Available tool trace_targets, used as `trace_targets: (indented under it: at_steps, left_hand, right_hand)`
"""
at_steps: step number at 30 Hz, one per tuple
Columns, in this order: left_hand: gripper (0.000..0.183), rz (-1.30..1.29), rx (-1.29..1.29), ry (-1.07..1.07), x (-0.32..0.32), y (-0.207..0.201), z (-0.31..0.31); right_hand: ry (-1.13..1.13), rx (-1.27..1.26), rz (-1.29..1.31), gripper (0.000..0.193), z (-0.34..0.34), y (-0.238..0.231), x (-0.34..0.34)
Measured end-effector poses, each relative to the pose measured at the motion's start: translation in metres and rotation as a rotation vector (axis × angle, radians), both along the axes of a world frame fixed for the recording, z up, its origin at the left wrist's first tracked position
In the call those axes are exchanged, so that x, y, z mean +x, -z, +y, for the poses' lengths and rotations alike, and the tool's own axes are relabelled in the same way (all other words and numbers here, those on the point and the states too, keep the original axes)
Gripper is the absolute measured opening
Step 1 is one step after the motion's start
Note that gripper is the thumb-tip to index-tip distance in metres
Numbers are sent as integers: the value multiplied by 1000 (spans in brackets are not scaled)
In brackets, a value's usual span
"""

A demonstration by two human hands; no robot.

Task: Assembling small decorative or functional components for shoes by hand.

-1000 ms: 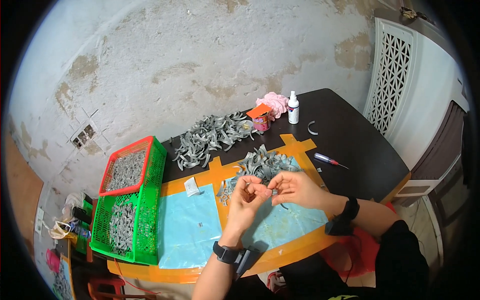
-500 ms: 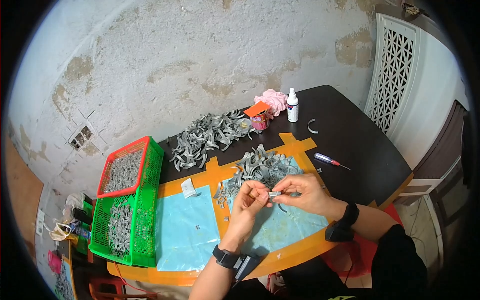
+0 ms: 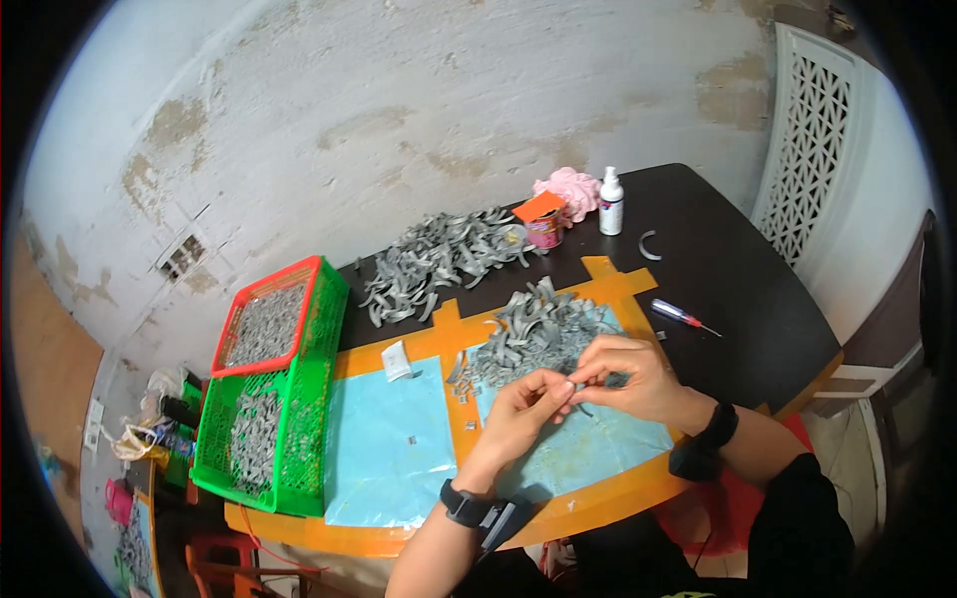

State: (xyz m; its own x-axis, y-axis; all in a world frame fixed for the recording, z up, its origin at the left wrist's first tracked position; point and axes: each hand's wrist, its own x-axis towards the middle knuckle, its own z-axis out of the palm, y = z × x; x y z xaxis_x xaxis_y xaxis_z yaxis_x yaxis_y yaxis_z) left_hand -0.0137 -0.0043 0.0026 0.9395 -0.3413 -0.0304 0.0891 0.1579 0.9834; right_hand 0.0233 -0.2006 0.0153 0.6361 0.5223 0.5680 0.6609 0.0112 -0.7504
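1. Fingertips of the left hand (image 3: pixel 521 407) and right hand (image 3: pixel 633 377) are meeting, pinching one small grey part (image 3: pixel 572 384) between them over the blue sheet (image 3: pixel 389 439).
2. Assembly seems to be the step in hand; I cannot tell how the part is seating.
3. Nearby grey pile (image 3: pixel 533 334) is waiting just beyond the knuckles; the next move likely calls for a steady fingertip squeeze.

The small piece pinched between both hands' fingers (image 3: pixel 560 391) is too tiny to identify.
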Motion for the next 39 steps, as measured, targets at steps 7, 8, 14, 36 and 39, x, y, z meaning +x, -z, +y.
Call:
trace_targets:
  at_steps: [7,8,14,36,39]
  left_hand:
    - [15,-410,504,-176,-4,-6,-1]
    - [15,-476,603,-217,-4,-15,-6]
    - [10,-288,-38,-500,5,-13,23]
    - [28,-395,650,-488,14,-33,93]
    - [29,-303,1074,-392,17,-25,75]
  right_hand:
    - [100,-65,-39,16,7,-3,-4]
    - [129,-71,-55,17,6,-4,-3]
    - [136,-37,87,22,2,6,3]
    - [131,-153,117,7,-7,-3,3]
    - [119,-161,80,7,-8,1,6]
